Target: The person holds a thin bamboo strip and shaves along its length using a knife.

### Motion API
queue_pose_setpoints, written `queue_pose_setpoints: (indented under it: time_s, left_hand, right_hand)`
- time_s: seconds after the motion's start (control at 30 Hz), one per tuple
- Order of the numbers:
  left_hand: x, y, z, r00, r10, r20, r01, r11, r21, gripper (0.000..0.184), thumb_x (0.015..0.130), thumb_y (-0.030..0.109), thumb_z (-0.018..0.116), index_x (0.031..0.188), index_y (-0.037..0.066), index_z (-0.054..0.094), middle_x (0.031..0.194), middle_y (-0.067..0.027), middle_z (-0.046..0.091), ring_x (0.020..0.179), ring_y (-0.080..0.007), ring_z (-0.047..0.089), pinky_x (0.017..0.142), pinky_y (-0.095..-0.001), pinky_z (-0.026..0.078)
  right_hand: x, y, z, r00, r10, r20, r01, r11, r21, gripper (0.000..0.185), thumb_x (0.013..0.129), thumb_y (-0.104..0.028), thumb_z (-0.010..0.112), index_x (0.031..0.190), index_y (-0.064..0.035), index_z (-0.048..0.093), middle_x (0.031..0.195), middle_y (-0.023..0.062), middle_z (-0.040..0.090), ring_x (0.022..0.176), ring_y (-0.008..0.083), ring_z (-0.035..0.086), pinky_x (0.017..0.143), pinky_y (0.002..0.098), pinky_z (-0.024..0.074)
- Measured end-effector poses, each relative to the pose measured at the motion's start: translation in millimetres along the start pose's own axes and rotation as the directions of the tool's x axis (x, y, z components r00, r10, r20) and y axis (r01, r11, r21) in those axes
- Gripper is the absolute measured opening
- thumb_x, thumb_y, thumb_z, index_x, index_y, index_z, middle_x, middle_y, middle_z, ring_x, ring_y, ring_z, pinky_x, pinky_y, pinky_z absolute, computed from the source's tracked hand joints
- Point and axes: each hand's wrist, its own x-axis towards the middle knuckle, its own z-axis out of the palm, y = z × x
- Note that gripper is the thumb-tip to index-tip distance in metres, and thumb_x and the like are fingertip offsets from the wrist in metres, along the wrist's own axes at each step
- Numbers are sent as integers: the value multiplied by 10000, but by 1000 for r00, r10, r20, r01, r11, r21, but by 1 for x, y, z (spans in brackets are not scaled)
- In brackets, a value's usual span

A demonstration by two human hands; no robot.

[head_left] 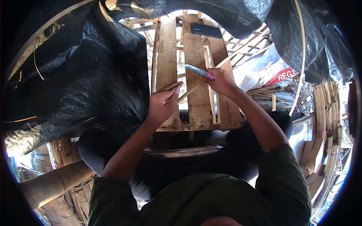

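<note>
Gapped wooden planks (198, 107) run under the fingers, their near edge bodyward of the left hand (162, 103); dark sheeting (109, 83) hangs left of it, a printed sack (281, 77) lies right of the right hand (221, 81), contents hidden. The right fingers close around a knife (198, 71), blade leftward; the left bunch by a thin strip (189, 93), whether gripping it I cannot tell.

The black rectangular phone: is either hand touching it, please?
No, the phone lies on brown wooden planks, apart from the left hand and right hand.
</note>
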Motion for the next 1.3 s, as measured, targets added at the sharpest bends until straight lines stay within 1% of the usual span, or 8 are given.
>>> queue_pose_setpoints:
  time_s: [0.17,0.27,0.57,0.67,0.87,0.93,1.17,1.3]
  left_hand:
    - [4,-2,-2,999,-28,-17,29,999,22,240,959,82,607,1157,-11,705,1208,-184,689,1080,-233,700,810,-278,581]
    - [6,-5,-2,994,96,-42,-93,993,69,252,954,77,602,1173,0,699,1215,-196,680,1029,-233,716,855,-279,583]
    - [7,-10,-11,989,49,137,-56,997,53,197,996,63,584,1045,-68,723,1026,-180,746,1130,-198,662,1017,-335,484]
    - [9,10,-8,998,20,-63,-20,1000,9,217,1005,82,575,1096,-66,704,1059,-165,744,1086,-175,671,1020,-323,478]
    - [10,20,-20,992,-125,-14,124,990,-67,314,1024,118,533,1269,-60,611,1163,-203,705,1272,-308,573,1038,-358,464]
    - [12,22,-21,998,57,-22,-58,998,-21,335,1024,109,526,1312,-54,580,1157,-213,705,1344,-303,499,1055,-361,446]
    - [7,25,-25,1000,8,5,-7,996,-86,154,949,64,660,965,-63,744,1002,-175,750,1266,-275,578,1064,-390,450]
    - [3,27,-27,998,-55,23,57,997,-58,171,982,51,613,1060,-34,739,1105,-172,732,1330,-285,519,1017,-341,467]
  right_hand:
    - [-2,-2,-2,1000,7,15,-7,1000,0,238,883,-293,736,957,-69,700,837,193,699,825,372,696,723,463,524]
    - [-4,-5,-6,1000,-1,26,0,1000,24,223,885,-280,732,969,-75,708,845,188,704,835,366,700,732,457,526]
    - [-4,-6,-7,999,7,35,-8,1000,7,192,893,-259,711,978,-87,715,847,190,703,843,363,699,742,461,520]
    - [1,2,-1,998,34,60,-35,999,23,191,892,-262,711,976,-91,713,837,190,700,850,372,696,743,465,520]
    - [-4,-8,-6,999,25,22,-25,1000,9,213,888,-269,720,980,-77,710,855,191,698,861,384,691,744,468,520]
    - [-4,-8,-6,1000,2,9,-2,1000,20,216,886,-267,723,984,-75,709,861,193,698,864,382,691,744,468,520]
    - [-2,0,-2,999,-35,-4,35,999,12,219,892,-257,718,986,-60,707,858,200,696,865,385,690,735,463,518]
    - [-2,0,-1,1000,-27,-6,27,1000,7,219,894,-252,716,979,-51,702,852,206,692,849,389,689,725,465,517]
